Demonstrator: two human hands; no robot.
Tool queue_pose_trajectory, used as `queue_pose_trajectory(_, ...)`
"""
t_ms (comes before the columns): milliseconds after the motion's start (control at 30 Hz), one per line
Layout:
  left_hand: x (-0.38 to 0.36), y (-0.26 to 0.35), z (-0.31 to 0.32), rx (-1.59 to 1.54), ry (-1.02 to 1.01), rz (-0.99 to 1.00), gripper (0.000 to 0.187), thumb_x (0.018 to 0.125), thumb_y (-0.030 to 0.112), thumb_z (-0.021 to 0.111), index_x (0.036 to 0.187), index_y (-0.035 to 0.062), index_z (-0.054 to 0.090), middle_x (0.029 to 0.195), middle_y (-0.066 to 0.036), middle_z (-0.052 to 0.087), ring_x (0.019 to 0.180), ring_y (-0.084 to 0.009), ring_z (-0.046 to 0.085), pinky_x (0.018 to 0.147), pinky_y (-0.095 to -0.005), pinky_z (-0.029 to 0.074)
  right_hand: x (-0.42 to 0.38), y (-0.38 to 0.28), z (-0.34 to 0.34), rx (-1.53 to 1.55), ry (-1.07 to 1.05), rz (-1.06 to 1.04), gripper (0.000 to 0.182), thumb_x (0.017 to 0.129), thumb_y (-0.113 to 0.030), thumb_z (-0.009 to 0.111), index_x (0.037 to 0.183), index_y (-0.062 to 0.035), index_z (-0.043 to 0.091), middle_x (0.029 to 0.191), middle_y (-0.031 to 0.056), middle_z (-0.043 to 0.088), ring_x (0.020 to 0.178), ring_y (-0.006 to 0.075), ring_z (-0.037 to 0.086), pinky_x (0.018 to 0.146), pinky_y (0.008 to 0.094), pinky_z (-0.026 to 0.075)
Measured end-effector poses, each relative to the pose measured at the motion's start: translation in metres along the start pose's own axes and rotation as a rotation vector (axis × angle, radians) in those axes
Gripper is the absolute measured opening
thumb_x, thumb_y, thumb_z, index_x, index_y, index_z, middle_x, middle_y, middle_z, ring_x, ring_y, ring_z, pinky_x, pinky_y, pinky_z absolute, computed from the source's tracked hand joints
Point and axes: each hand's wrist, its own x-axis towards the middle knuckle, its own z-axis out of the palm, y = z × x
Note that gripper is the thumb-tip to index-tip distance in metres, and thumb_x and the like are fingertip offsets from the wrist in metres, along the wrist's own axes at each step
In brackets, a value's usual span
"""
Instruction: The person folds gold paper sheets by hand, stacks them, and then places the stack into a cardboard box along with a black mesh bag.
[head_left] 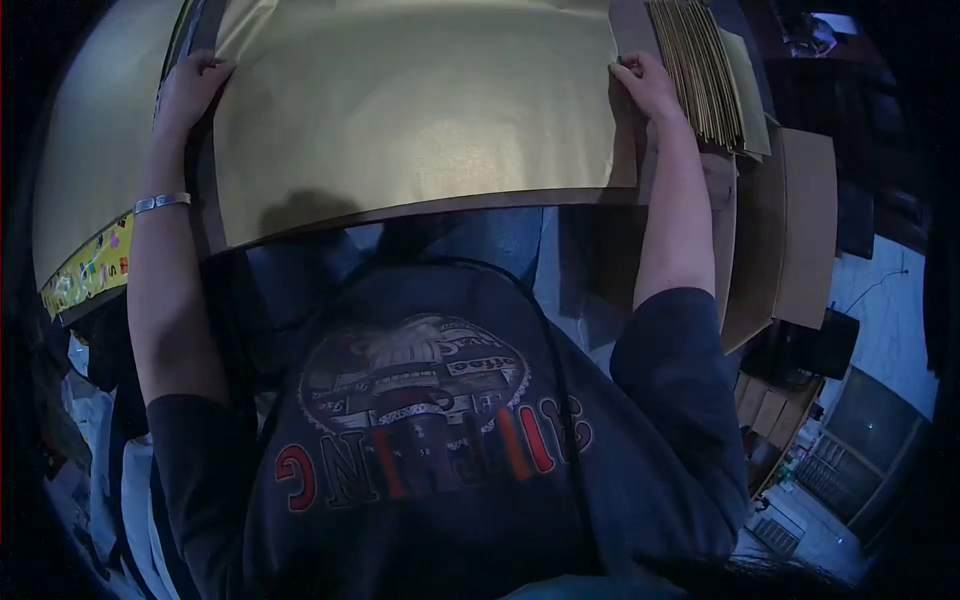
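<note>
A large sheet of gold paper [420, 110] lies spread on the work surface in front of me. At its left edge my left hand [195, 90] is closed, thumb and finger pinching the paper's border. My right hand [645, 82] pinches the opposite edge in the same way. Both forearms reach forward, and a silver bracelet [162, 203] circles the left wrist. Beside my right hand stands a thick pile of folded gold paper pieces [700, 75]. The far edge of the sheet runs out of view at the top.
More gold paper [100, 130] covers the surface on the left, above a yellow patterned strip [90, 270]. A cardboard box with a raised flap [805, 225] stands at the right. Farther down on that side are a wooden crate [765, 410] and a pale floor [880, 290].
</note>
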Motion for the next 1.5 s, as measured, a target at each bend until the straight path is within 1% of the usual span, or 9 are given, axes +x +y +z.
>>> queue_pose_trajectory(100,-0.001,-0.001,0.001,0.006,0.021,0.008,0.044,0.082,0.045,0.065,0.107,0.0094,0.068,0.101,-0.017,0.069,0.099,-0.0345,0.064,0.087,-0.0428,0.048,0.004,0.006,0.004,0.115,-0.041,0.040,0.040,0.084,-0.037,0.069,0.108,-0.0048,0.065,0.101,0.0120,0.069,0.095,0.0238,0.066,0.083,0.0353,0.050)
queue_pose_trajectory(167,0.000,-0.002,0.003,0.035,0.047,0.020,0.044,0.082,0.045,0.064,0.108,0.0096,0.068,0.102,-0.018,0.069,0.100,-0.0351,0.064,0.087,-0.0429,0.048,0.000,0.001,0.001,0.037,-0.020,0.009,0.036,0.086,-0.030,0.071,0.108,-0.0028,0.065,0.088,0.0054,0.067,0.080,0.0127,0.062,0.073,0.0281,0.050)
queue_pose_trajectory(200,0.001,-0.002,0.003,0.039,0.047,0.026,0.044,0.082,0.045,0.064,0.109,0.0100,0.068,0.104,-0.018,0.068,0.102,-0.0350,0.063,0.088,-0.0431,0.048,0.000,0.000,-0.001,0.037,-0.021,0.007,0.036,0.086,-0.030,0.071,0.108,-0.0028,0.065,0.088,0.0054,0.067,0.080,0.0127,0.062,0.073,0.0281,0.050)
queue_pose_trajectory(267,0.001,-0.004,0.004,0.043,0.047,0.031,0.044,0.083,0.044,0.063,0.110,0.0105,0.068,0.105,-0.018,0.068,0.103,-0.0348,0.063,0.089,-0.0433,0.048,0.000,-0.003,-0.004,0.055,-0.057,0.030,0.040,0.084,-0.034,0.070,0.108,-0.0034,0.065,0.099,0.0119,0.068,0.091,0.0235,0.065,0.082,0.0351,0.051)
queue_pose_trajectory(433,0.000,-0.002,0.007,-0.014,0.057,-0.057,0.044,0.082,0.045,0.063,0.112,0.0130,0.067,0.106,-0.017,0.068,0.104,-0.0328,0.063,0.091,-0.0429,0.047,-0.002,-0.001,-0.002,0.138,0.013,0.047,0.040,0.085,-0.034,0.070,0.110,-0.0027,0.065,0.099,0.0117,0.068,0.091,0.0222,0.065,0.082,0.0337,0.050)
queue_pose_trajectory(700,-0.003,0.007,0.000,-0.033,0.057,-0.023,0.038,0.081,0.045,0.066,0.086,0.0076,0.067,0.080,-0.014,0.067,0.080,-0.0292,0.064,0.076,-0.0406,0.048,0.000,0.003,-0.005,0.164,-0.044,0.039,0.039,0.087,-0.033,0.068,0.110,-0.0023,0.065,0.100,0.0117,0.068,0.092,0.0208,0.064,0.083,0.0330,0.050)
queue_pose_trajectory(900,0.000,0.005,0.003,-0.097,0.032,-0.065,0.040,0.080,0.046,0.066,0.081,0.0055,0.064,0.078,-0.015,0.066,0.078,-0.0294,0.064,0.074,-0.0414,0.048,-0.001,-0.001,-0.007,0.114,-0.064,0.061,0.039,0.087,-0.034,0.068,0.110,-0.0029,0.065,0.100,0.0114,0.068,0.093,0.0224,0.064,0.083,0.0342,0.050)
queue_pose_trajectory(1233,0.005,-0.001,0.015,-0.002,0.090,0.000,0.036,0.082,0.041,0.066,0.091,0.0063,0.069,0.091,-0.015,0.069,0.087,-0.0305,0.066,0.079,-0.0410,0.050,-0.008,-0.012,-0.009,-0.018,-0.028,0.082,0.051,0.083,-0.042,0.070,0.118,-0.0063,0.062,0.105,0.0127,0.067,0.098,0.0242,0.063,0.086,0.0348,0.048)
queue_pose_trajectory(1500,-0.003,0.018,0.006,-0.062,0.039,-0.021,0.038,0.083,0.042,0.067,0.095,0.0061,0.068,0.091,-0.016,0.069,0.087,-0.0302,0.066,0.078,-0.0406,0.050,0.006,0.019,0.004,-0.007,-0.035,0.042,0.053,0.084,-0.044,0.069,0.118,-0.0050,0.061,0.091,0.0084,0.063,0.086,0.0224,0.061,0.081,0.0352,0.048)
